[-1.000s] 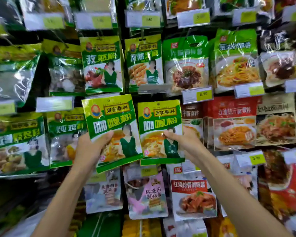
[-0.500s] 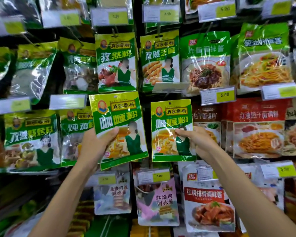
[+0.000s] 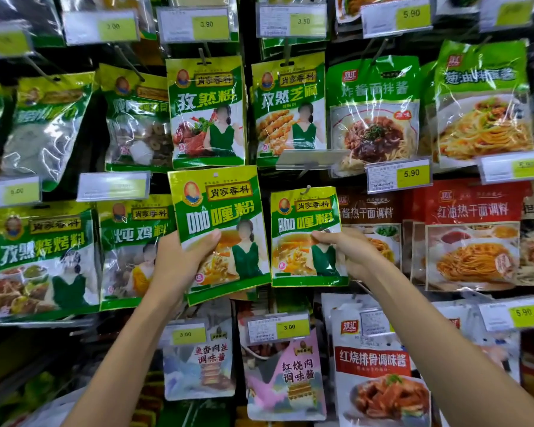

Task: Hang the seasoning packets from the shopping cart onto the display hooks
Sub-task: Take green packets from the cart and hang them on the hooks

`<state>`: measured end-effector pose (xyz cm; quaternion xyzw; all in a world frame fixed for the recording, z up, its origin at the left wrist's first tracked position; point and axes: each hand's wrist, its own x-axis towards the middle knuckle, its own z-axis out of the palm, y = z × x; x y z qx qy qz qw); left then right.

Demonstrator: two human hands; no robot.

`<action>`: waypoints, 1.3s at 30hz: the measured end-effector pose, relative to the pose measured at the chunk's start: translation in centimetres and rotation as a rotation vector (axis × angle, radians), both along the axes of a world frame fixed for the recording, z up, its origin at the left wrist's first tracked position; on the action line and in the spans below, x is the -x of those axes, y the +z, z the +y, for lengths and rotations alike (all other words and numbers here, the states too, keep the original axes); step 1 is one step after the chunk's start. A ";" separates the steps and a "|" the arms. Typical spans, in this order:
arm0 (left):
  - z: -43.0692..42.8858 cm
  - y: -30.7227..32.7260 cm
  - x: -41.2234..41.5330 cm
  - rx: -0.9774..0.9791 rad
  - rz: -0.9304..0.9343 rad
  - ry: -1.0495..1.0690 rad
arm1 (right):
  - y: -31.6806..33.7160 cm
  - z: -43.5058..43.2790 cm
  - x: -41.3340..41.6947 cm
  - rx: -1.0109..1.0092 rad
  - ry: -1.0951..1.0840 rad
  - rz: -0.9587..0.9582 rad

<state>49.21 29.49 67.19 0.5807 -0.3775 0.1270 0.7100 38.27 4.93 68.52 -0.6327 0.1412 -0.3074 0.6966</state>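
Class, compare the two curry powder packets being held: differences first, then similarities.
The left packet, in the left hand, tilts clear of any hook; the right packet, in the right hand, hangs upright on a hook. The left packet looks larger than the right packet. Both carry the same green-yellow design.

- The nearer curry packet [image 3: 219, 229] is smooth, glossy printed plastic film, with bright glare streaks across its front.
- The hung curry packet [image 3: 302, 238] is the same shiny film, slightly wrinkled near its lower edge.
- The display hook [image 3: 305, 190] through its top is thin, dull grey metal wire.
- The price-tag holder [image 3: 398, 177] is clear glossy plastic over a matt paper label.
- The clear-windowed packet [image 3: 40, 131] is transparent, crinkled film.
- The pastel sauce packet [image 3: 287, 374] looks more matt, though blur makes that uncertain.
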 end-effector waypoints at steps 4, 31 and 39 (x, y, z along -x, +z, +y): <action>0.4 0.2 -0.5 -0.014 0.002 0.009 | 0.2 -0.5 -2.2 -0.022 -0.082 0.050; -5.4 -1.7 3.6 -0.114 0.109 -0.267 | -1.9 4.8 3.1 0.189 0.106 -0.340; -5.0 -0.7 4.3 -0.259 -0.185 0.007 | -3.1 3.0 3.2 0.273 0.082 -0.301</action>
